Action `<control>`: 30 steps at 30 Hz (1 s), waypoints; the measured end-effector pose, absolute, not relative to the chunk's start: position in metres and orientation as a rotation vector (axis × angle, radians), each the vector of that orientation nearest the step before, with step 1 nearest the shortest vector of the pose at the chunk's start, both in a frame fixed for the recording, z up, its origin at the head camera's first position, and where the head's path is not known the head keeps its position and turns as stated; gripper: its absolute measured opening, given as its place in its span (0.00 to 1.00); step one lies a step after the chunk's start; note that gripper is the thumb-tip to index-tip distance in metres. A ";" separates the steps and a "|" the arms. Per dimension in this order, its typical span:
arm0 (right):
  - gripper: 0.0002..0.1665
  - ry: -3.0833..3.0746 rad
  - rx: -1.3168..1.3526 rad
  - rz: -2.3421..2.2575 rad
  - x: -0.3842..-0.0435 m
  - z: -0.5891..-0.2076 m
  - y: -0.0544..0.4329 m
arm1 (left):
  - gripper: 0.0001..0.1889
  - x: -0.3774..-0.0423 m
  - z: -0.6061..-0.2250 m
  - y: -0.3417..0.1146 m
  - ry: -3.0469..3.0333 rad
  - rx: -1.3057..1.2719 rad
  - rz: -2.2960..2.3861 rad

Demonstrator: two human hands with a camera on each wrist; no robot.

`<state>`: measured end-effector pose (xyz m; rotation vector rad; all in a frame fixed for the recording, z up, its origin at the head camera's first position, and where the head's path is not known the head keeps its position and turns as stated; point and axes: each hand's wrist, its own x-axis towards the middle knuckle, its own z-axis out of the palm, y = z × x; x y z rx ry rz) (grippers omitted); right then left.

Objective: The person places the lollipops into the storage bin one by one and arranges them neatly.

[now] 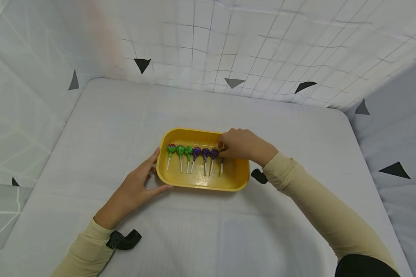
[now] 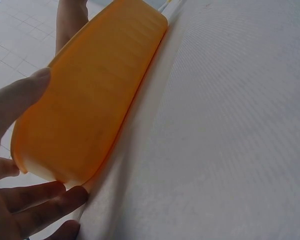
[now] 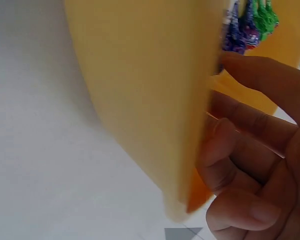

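Note:
A yellow tray (image 1: 194, 184) holds a row of lollipops, with green wrappers at the left, one of them partly red, and purple lollipops (image 1: 205, 153) to the right. My left hand (image 1: 133, 190) holds the tray's left end, thumb on the near side and fingers at the short end. Inside the tray's right half, my right hand (image 1: 240, 144) pinches the rightmost lollipop (image 1: 222, 166), its head mostly hidden by the fingers. In the right wrist view, purple and green lollipops (image 3: 264, 22) show beyond the tray wall (image 3: 135, 100).
The tray rests on a table (image 1: 180, 231) covered in white cloth. White sheets with grid lines and dark triangles (image 1: 142, 65) hang around it. A black curved piece (image 1: 124, 240) is at the left wrist, and another dark piece (image 1: 259, 176) at the right.

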<state>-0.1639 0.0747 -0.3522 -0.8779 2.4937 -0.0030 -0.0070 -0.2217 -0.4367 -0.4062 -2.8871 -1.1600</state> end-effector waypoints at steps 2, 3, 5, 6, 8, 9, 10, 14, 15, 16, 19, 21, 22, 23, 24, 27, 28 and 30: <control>0.17 2.505 -0.879 -0.003 -0.164 -0.350 0.076 | 0.60 -0.007 -0.436 -0.222 -2.889 -0.401 -1.162; 0.17 2.509 -0.876 -0.001 -0.163 -0.349 0.077 | 0.60 -0.007 -0.436 -0.222 -2.890 -0.399 -1.162; 0.19 2.522 -0.871 0.006 -0.162 -0.344 0.078 | 0.60 -0.007 -0.436 -0.222 -2.889 -0.401 -1.166; 0.19 2.528 -0.867 0.008 -0.161 -0.342 0.078 | 0.60 -0.007 -0.437 -0.222 -2.888 -0.403 -1.167; 0.20 2.543 -0.865 0.005 -0.159 -0.337 0.080 | 0.60 -0.007 -0.437 -0.222 -2.885 -0.406 -1.166; 0.20 2.552 -0.867 0.002 -0.158 -0.335 0.081 | 0.60 -0.007 -0.437 -0.222 -2.883 -0.408 -1.168; 0.20 2.561 -0.874 -0.003 -0.157 -0.333 0.083 | 0.60 -0.007 -0.437 -0.222 -2.880 -0.411 -1.170; 0.20 2.581 -0.893 -0.043 -0.153 -0.324 0.092 | 0.60 -0.008 -0.438 -0.222 -2.872 -0.415 -1.170; 0.21 2.583 -0.884 -0.054 -0.152 -0.321 0.094 | 0.59 -0.008 -0.438 -0.222 -2.870 -0.416 -1.172; 0.21 2.584 -0.873 -0.066 -0.152 -0.319 0.096 | 0.59 -0.008 -0.438 -0.222 -2.869 -0.418 -1.172; 0.22 2.595 -0.822 -0.098 -0.149 -0.312 0.105 | 0.59 -0.008 -0.438 -0.222 -2.869 -0.414 -1.173; 0.22 2.603 -0.791 -0.109 -0.147 -0.308 0.112 | 0.59 -0.008 -0.439 -0.222 -2.873 -0.412 -1.173; 0.22 2.609 -0.782 -0.116 -0.146 -0.307 0.116 | 0.59 -0.008 -0.439 -0.222 -2.875 -0.409 -1.174; 0.21 2.615 -0.770 -0.123 -0.145 -0.306 0.120 | 0.59 -0.008 -0.439 -0.222 -2.877 -0.408 -1.175; 0.21 2.619 -0.761 -0.129 -0.144 -0.305 0.123 | 0.59 -0.008 -0.439 -0.222 -2.879 -0.407 -1.179; 0.21 2.636 -0.727 -0.142 -0.139 -0.303 0.134 | 0.59 -0.007 -0.438 -0.222 -2.882 -0.408 -1.190; 0.21 2.640 -0.711 -0.146 -0.137 -0.303 0.137 | 0.59 -0.007 -0.438 -0.222 -2.880 -0.410 -1.194; 0.20 2.648 -0.688 -0.146 -0.133 -0.305 0.144 | 0.60 -0.007 -0.437 -0.222 -2.876 -0.414 -1.196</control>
